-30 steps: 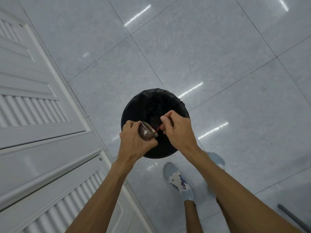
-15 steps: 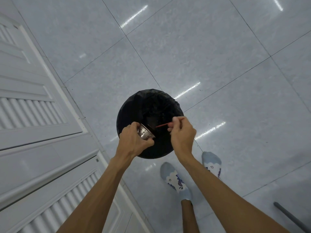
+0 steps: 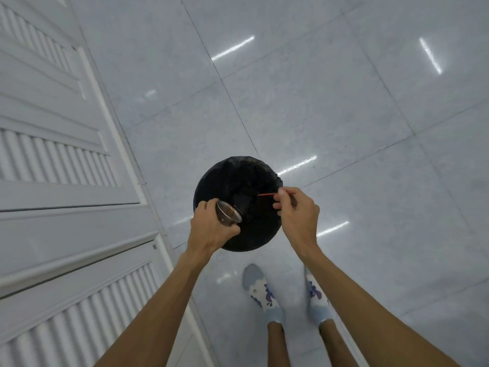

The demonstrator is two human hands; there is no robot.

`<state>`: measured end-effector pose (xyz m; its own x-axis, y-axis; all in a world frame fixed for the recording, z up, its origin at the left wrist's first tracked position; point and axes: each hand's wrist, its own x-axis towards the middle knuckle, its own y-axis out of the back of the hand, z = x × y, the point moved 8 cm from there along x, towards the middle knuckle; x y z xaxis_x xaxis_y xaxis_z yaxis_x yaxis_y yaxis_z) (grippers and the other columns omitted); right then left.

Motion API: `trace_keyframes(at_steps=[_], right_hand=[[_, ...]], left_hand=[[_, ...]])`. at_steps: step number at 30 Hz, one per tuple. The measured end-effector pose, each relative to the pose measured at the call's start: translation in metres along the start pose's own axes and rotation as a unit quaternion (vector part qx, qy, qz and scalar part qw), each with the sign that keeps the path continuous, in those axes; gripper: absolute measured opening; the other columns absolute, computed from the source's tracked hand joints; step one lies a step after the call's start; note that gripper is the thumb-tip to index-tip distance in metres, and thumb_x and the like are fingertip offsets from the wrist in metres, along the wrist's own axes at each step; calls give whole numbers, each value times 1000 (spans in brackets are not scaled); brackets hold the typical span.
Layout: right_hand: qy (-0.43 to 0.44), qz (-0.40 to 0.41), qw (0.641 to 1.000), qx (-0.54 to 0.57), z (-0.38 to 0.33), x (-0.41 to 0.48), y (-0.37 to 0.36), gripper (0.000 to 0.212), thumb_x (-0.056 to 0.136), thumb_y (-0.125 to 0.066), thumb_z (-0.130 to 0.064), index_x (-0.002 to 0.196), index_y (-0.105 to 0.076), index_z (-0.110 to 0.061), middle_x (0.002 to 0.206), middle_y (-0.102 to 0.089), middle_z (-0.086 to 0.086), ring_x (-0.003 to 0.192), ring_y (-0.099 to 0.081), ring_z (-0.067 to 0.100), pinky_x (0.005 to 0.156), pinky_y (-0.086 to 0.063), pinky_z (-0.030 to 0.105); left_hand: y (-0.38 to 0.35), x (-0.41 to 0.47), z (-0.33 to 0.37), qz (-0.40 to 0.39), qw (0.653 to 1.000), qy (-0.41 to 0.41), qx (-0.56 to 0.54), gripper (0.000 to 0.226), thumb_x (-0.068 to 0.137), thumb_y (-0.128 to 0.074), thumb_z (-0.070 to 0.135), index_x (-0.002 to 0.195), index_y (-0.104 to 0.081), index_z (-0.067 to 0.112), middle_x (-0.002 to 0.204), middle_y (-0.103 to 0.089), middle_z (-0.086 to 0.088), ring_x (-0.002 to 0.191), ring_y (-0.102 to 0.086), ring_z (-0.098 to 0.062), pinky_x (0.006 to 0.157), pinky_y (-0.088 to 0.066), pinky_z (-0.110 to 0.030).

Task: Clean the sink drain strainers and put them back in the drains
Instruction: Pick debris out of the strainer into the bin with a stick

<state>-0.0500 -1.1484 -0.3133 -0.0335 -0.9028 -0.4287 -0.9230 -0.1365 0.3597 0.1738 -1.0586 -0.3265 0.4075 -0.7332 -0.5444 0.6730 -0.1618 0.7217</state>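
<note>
My left hand (image 3: pixel 210 229) grips a small metal drain strainer (image 3: pixel 229 213), tilted with its open mouth toward the right, over a round bin lined with a black bag (image 3: pixel 254 234). Brown residue shows inside the strainer cup. My right hand (image 3: pixel 297 211) pinches a thin red stick (image 3: pixel 267 194) between thumb and fingertips; its free tip points left over the bin and stands apart from the strainer by a short gap.
White louvred cabinet doors (image 3: pixel 58 186) fill the left side. The glossy grey tiled floor (image 3: pixel 370 128) spreads around the bin. My two feet in patterned socks (image 3: pixel 260 292) stand just behind the bin.
The red stick has come out of the strainer, and my right hand has drawn away to the right. My left hand keeps the strainer over the bin, now turned a little.
</note>
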Motion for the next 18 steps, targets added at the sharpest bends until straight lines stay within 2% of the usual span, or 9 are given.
trace_keyframes(at_steps=[4,6,8,10,14,18], right_hand=[[67,-49,996,-40,-79,-23,36,17,102,-57,-26,107,-72,-19,84,-73,-14,79,-71,0,75,-60,18],[102,-69,991,-49,-123,-39,57,14,102,-57,-25,106,-71,-22,84,-72,-19,78,-72,-1,72,-59,17],[151,-106,981,-65,-201,-70,85,12,102,-57,-24,105,-69,-25,87,-71,-21,78,-72,1,70,-58,16],[189,-109,974,-58,-242,-84,106,13,102,-56,-24,105,-69,-27,88,-72,-20,78,-72,4,70,-57,17],[293,-153,942,-63,-376,-153,147,19,102,-54,-24,112,-70,-22,89,-71,-18,75,-71,7,68,-57,16],[367,-201,907,-51,-466,-219,162,20,104,-53,-21,116,-68,-21,97,-70,-22,80,-71,3,70,-57,15]], left_hand=[[58,-50,39,57,994,5,-90,70,59,-84,35,121,-55,22,113,-52,7,105,-55,-15,75,-41,-13],[85,-74,62,80,988,15,-133,73,56,-82,38,122,-53,22,114,-52,9,105,-55,-13,75,-41,-12],[144,-125,95,123,974,30,-188,76,53,-80,43,121,-51,25,115,-53,9,105,-57,-11,76,-43,-11],[167,-146,124,139,966,16,-217,78,51,-78,46,121,-49,27,117,-54,10,106,-57,-8,76,-44,-9],[269,-241,175,226,936,-1,-271,77,56,-83,38,124,-49,26,120,-56,9,107,-55,-6,81,-38,2],[346,-331,191,329,897,-18,-297,75,60,-85,39,125,-49,28,120,-57,10,108,-55,-5,85,-38,0]])
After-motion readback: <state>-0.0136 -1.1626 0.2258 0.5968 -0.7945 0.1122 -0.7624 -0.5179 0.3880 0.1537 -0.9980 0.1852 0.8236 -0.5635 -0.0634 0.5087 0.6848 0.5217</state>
